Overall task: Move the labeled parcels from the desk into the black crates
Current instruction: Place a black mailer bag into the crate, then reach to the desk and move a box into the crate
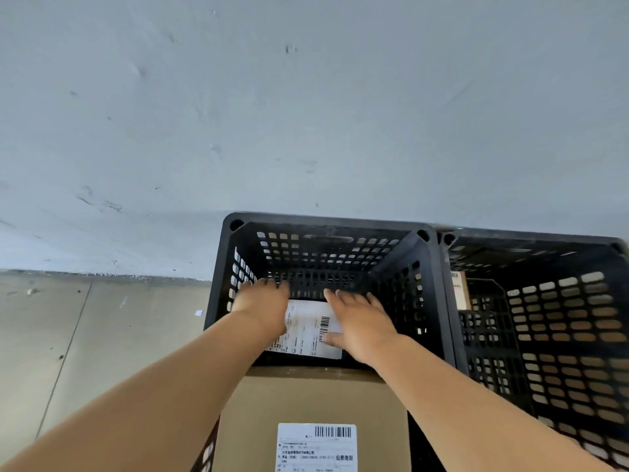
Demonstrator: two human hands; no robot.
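A black crate (326, 223) stands against the wall, and both my hands reach down into it. A parcel with a white shipping label (306, 332) lies at its bottom; only the label shows, the rest is dark or hidden by my hands. My left hand (262, 304) lies flat on the label's left side, fingers stretched toward the far wall of the crate. My right hand (360, 321) rests flat on the right side, its thumb along the label's edge. A brown cardboard parcel (306, 400) with its own label (316, 447) sits nearer to me, under my forearms.
A second black crate (531, 236) stands directly to the right, with a brown parcel (460, 290) partly visible inside. A lattice wall of another crate (207, 453) shows beside the near cardboard parcel. A grey wall rises behind; grey floor (85, 335) lies to the left.
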